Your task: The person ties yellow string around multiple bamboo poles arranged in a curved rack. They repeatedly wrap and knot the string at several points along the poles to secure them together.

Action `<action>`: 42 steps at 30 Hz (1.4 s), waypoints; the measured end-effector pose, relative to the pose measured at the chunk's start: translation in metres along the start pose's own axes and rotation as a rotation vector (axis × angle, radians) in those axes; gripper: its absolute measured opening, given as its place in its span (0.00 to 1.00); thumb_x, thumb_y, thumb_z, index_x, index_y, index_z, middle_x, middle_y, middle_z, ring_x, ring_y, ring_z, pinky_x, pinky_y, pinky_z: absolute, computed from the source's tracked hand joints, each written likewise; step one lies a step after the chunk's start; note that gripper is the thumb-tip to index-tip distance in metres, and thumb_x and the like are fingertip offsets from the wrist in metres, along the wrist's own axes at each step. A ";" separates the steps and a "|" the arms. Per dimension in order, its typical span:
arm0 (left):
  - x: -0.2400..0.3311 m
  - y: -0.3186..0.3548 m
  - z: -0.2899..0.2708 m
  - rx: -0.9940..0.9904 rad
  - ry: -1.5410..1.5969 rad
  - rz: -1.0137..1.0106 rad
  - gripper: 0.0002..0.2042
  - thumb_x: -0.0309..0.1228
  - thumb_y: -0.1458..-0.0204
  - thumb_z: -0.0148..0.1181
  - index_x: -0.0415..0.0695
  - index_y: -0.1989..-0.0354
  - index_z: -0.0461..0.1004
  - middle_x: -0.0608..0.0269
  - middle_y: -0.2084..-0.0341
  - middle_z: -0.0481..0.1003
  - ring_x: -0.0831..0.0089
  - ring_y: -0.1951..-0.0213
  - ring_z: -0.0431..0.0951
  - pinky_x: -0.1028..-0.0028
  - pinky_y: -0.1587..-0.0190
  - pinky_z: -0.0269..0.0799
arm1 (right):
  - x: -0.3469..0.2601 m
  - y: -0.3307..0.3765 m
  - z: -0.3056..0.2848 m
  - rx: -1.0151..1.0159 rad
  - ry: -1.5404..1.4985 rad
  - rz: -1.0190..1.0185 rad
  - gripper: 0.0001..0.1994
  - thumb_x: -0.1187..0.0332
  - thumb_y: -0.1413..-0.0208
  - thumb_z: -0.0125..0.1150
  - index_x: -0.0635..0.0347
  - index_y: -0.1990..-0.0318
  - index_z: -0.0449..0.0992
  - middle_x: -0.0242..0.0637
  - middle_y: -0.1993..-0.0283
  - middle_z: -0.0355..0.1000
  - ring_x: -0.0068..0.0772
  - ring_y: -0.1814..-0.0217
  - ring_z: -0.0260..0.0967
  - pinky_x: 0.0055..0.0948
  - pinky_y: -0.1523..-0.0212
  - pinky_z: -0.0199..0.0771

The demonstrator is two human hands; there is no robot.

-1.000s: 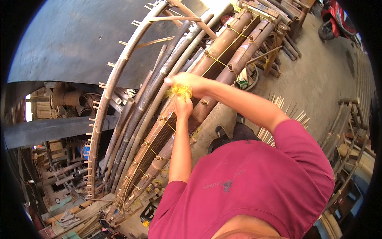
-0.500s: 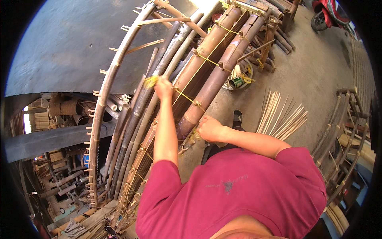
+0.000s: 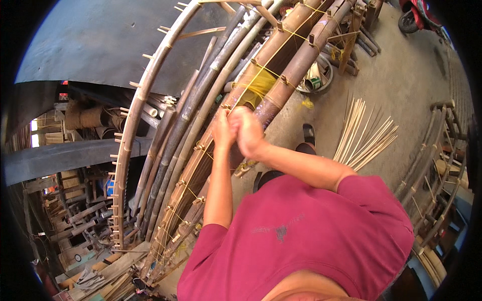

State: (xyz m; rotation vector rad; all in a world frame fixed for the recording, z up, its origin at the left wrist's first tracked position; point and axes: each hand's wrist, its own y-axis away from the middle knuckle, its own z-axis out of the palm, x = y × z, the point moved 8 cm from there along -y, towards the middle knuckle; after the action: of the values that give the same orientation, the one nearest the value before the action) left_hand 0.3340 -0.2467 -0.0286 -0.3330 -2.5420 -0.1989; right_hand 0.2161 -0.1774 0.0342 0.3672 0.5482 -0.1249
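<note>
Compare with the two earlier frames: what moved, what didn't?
Half a second ago the hands were apart; the right hand has come up to the left hand, both now together at the yellow twine on the bamboo poles. The poles and loose bamboo strips stayed put.

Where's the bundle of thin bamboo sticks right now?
In the head view, the bundle of thin bamboo sticks lies fanned out on the concrete floor, on the person's right, beyond the right hand and the bamboo frame.
</note>
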 end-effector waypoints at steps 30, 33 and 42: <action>-0.034 -0.111 -0.017 -0.132 -0.068 -0.038 0.15 0.40 0.41 0.50 0.44 0.58 0.78 0.47 0.62 0.78 0.48 0.56 0.78 0.56 0.55 0.72 | 0.097 0.110 -0.042 -1.212 1.869 -0.063 0.16 0.63 0.43 0.52 0.57 0.50 0.75 0.46 0.48 0.74 0.45 0.47 0.72 0.46 0.46 0.68; -0.022 -0.061 -0.070 0.029 -0.154 0.118 0.17 0.38 0.40 0.48 0.39 0.55 0.76 0.41 0.62 0.77 0.44 0.56 0.77 0.53 0.54 0.71 | 0.150 0.126 -0.070 -1.136 1.308 0.460 0.23 0.54 0.39 0.51 0.56 0.41 0.69 0.43 0.46 0.73 0.39 0.44 0.71 0.39 0.44 0.69; -0.144 0.102 -0.060 0.137 0.293 0.011 0.10 0.32 0.46 0.60 0.40 0.60 0.75 0.50 0.65 0.76 0.55 0.58 0.77 0.64 0.56 0.70 | 0.150 0.093 0.047 0.023 0.089 -0.009 0.10 0.68 0.36 0.42 0.57 0.67 0.70 0.35 0.71 0.69 0.29 0.68 0.68 0.29 0.60 0.67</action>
State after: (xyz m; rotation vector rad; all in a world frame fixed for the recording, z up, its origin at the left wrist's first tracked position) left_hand 0.5097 -0.1892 -0.0508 -0.2445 -2.2503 -0.0623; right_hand 0.3859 -0.1114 0.0200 0.3938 0.6367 -0.1239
